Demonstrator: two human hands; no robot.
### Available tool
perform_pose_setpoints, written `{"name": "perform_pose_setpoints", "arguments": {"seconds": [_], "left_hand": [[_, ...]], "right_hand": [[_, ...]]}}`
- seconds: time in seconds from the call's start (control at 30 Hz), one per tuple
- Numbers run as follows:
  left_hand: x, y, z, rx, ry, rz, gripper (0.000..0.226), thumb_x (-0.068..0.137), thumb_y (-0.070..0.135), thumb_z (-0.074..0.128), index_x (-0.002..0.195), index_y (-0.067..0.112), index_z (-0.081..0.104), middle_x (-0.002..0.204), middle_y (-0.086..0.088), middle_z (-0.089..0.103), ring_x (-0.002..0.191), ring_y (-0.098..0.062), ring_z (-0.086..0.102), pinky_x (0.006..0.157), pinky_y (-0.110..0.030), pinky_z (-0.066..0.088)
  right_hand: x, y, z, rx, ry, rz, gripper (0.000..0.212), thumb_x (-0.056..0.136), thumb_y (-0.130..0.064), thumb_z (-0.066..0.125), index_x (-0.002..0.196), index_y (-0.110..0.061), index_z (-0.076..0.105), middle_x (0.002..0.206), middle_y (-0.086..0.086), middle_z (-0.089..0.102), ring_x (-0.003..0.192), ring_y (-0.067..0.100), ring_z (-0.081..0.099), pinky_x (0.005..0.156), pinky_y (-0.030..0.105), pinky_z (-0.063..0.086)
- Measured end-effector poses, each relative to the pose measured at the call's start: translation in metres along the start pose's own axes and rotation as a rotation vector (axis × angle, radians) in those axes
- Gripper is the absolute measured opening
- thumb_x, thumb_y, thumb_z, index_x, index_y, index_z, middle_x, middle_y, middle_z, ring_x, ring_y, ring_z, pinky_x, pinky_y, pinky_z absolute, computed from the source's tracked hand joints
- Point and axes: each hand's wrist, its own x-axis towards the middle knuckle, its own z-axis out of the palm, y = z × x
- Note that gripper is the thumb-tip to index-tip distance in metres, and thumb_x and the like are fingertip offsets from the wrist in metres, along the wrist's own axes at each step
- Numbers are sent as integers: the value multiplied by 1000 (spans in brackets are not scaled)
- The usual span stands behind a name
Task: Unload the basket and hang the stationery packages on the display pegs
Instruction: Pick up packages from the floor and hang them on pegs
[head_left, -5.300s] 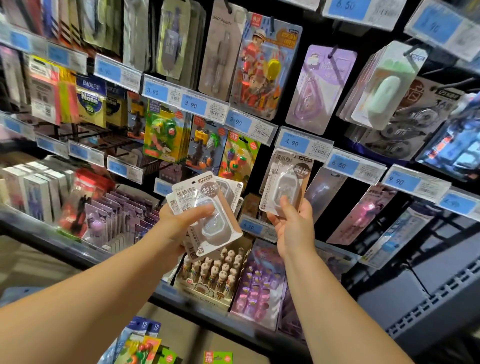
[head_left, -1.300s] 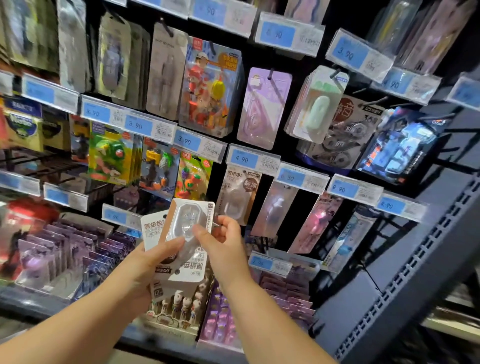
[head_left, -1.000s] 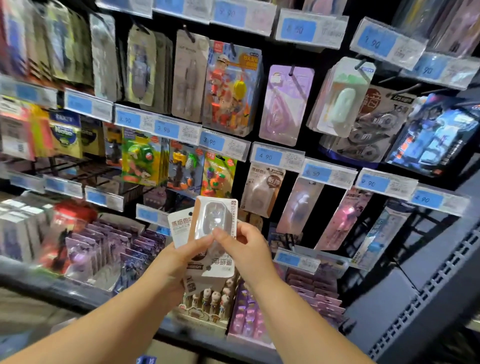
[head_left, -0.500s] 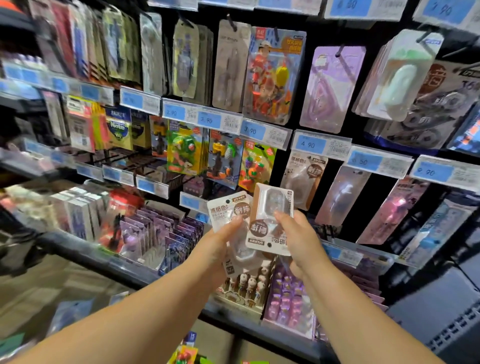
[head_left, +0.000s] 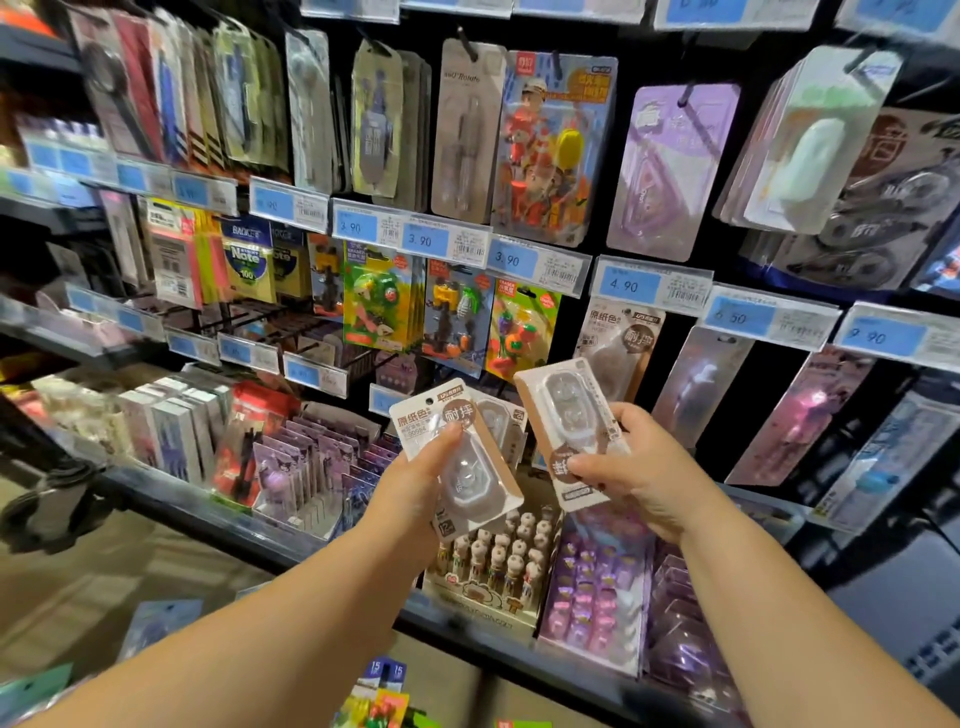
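My left hand (head_left: 415, 483) grips a small stack of correction-tape packages (head_left: 457, 457), brown and white cards with clear blisters, thumb across the front one. My right hand (head_left: 634, 467) holds one more correction-tape package (head_left: 569, 426) of the same kind, upside down and tilted left, apart from the stack. Just above and behind it, a matching package (head_left: 621, 343) hangs on a peg under the 4.90 price tag (head_left: 649, 286). The basket is not in view.
The black peg wall is crowded with hanging eraser packs (head_left: 384, 306), a toy figure pack (head_left: 550, 145), purple cards (head_left: 670, 171) and price tags. Below runs a shelf (head_left: 218, 519) holding boxes of pens (head_left: 498, 566) and purple items. Colourful packs (head_left: 379, 696) lie at the bottom edge.
My right hand has drawn one package away from the stack, moving it right and up toward the 4.90 peg. The camera view shifted slightly left.
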Motion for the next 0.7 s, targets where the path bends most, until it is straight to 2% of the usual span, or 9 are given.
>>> {"name": "perform_pose_setpoints", "arguments": {"seconds": [0.07,0.13,0.23,0.3,0.33,0.4,0.5,0.57,0.7], "left_hand": [[1,0,-1,13,9,22,54,73,39,76,118,13,65,102,-15,73,84,-33,68,76,-51,56],[1,1,-2,13,20,45,47,68,39,76,107,13,67,92,-11,74,83,-33,69,74,-50,58],[1,-1,-3,42,23,59,54,66,40,76,111,11,67,102,-12,72,96,-36,67,87,-50,54],[0,-2,-3,58,12,52,59,66,40,76,116,11,65,103,-12,72,88,-32,68,76,-43,56],[-1,-3,-2,65,3,45,56,67,40,75,115,12,65,100,-12,72,84,-30,68,70,-40,56],[-1,-4,-2,73,-16,42,41,77,35,74,111,15,65,94,-10,72,79,-29,69,63,-39,55],[-3,-6,-1,86,-75,22,26,88,29,67,109,14,64,84,-8,73,69,-26,71,54,-38,56],[-7,-7,2,122,-144,11,32,87,30,67,113,11,62,85,-7,73,70,-26,72,57,-41,58],[-14,-11,10,198,-234,-3,39,87,28,66,121,10,60,102,-13,72,85,-32,71,72,-51,59]], "right_hand": [[-2,-5,-10,-130,-2,-33,81,55,-16,89,127,-24,53,115,5,68,93,20,71,64,27,55],[-3,-9,-15,-186,23,-42,80,59,-10,90,127,-29,52,114,4,66,94,21,70,63,29,56],[-6,-15,-18,-301,75,-59,61,60,-9,91,108,-25,57,104,5,68,85,17,71,63,32,57],[-9,-20,-18,-391,116,-101,47,61,-10,91,96,-17,61,87,-2,69,71,4,67,59,22,53],[-11,-21,-18,-385,136,-120,42,61,-9,90,93,-15,63,82,-4,71,68,3,66,59,21,52],[-11,-21,-18,-292,155,-145,35,65,-3,87,91,-17,67,81,-1,75,72,10,70,64,28,56],[-11,-20,-13,-143,180,-169,29,73,8,77,86,-17,68,75,-2,75,67,9,70,58,20,53],[-9,-20,-9,27,217,-156,26,79,12,69,86,-13,66,72,-2,73,62,9,68,54,18,53],[-5,-19,-3,229,336,-140,22,85,9,63,89,-13,63,81,5,70,63,10,67,54,21,55]]}}
